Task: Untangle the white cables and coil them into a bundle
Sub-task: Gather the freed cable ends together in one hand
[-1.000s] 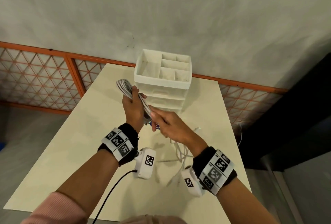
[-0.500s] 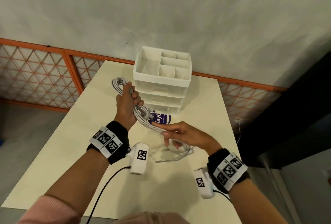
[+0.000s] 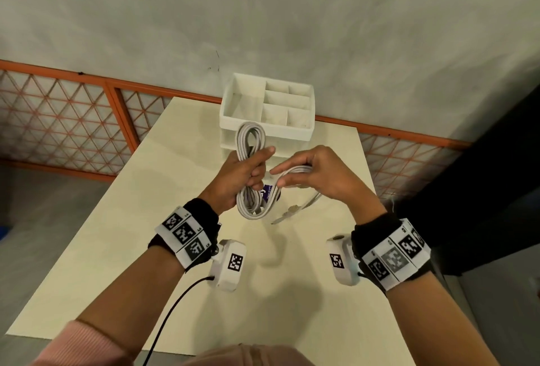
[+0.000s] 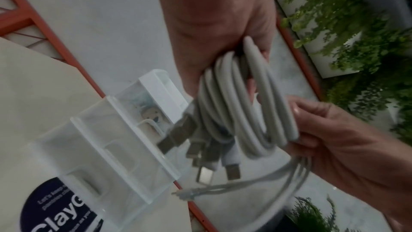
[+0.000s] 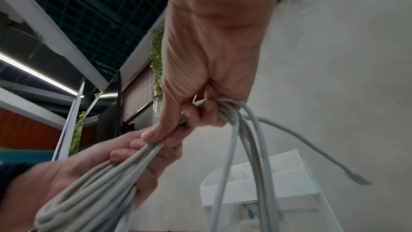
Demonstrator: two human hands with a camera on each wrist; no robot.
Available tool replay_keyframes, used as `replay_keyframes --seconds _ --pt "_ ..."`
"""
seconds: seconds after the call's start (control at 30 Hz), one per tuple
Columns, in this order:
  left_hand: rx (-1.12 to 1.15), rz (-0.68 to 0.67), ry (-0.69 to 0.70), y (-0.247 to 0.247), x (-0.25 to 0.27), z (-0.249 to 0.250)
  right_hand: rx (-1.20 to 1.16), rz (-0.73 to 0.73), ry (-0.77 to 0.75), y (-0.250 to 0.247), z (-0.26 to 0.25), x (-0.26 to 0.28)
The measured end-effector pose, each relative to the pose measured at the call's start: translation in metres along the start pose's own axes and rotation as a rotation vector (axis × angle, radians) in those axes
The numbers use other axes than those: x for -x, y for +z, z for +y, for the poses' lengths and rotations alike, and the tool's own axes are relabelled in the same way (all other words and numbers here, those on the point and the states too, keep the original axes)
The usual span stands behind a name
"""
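Observation:
My left hand (image 3: pixel 255 171) grips a coil of white cables (image 3: pixel 250 143) at its middle, held upright above the cream table (image 3: pixel 122 237); one loop stands above the fist and one hangs below. My right hand (image 3: pixel 282 177) pinches the loose cable strands (image 3: pixel 298 169) just right of the left fingers. The free ends (image 3: pixel 292 211) dangle under it. In the left wrist view the coil (image 4: pixel 245 105) runs out of my palm and several connectors (image 4: pixel 207 156) hang from it. In the right wrist view thumb and fingers (image 5: pixel 200 110) close on the strands, and one loose end (image 5: pixel 354 177) swings free.
A white drawer organizer (image 3: pixel 295 131) with an open compartment top stands at the table's far edge, right behind my hands. A purple-labelled item (image 3: pixel 268 193) lies on the table under the coil. An orange lattice railing (image 3: pixel 73 126) and a grey wall are beyond.
My right hand has risen from low over the table and brought the loose strands up against my left hand. The left hand has shifted right, and the coil now stands upright before the organizer.

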State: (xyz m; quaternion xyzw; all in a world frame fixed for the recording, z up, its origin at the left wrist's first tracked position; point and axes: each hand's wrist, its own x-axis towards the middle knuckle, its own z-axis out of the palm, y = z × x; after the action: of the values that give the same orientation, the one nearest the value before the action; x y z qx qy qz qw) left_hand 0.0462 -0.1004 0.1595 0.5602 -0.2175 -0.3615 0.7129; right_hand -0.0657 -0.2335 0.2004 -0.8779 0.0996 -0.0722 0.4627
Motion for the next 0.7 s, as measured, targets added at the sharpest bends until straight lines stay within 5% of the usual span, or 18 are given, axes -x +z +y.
replay_keyframes --seconds 0.4,0.6,0.7 --pt "-0.103 -0.011 -0.015 0.013 0.007 0.004 0.030 0.276 -0.200 0.016 -0.012 0.000" --pt "-0.166 -0.049 -0.052 0.013 0.013 0.004 0.192 0.177 -0.226 0.015 -0.017 0.004" --pt "-0.198 -0.099 -0.028 0.005 0.012 0.003 0.248 0.081 -0.124 0.004 -0.011 0.003"
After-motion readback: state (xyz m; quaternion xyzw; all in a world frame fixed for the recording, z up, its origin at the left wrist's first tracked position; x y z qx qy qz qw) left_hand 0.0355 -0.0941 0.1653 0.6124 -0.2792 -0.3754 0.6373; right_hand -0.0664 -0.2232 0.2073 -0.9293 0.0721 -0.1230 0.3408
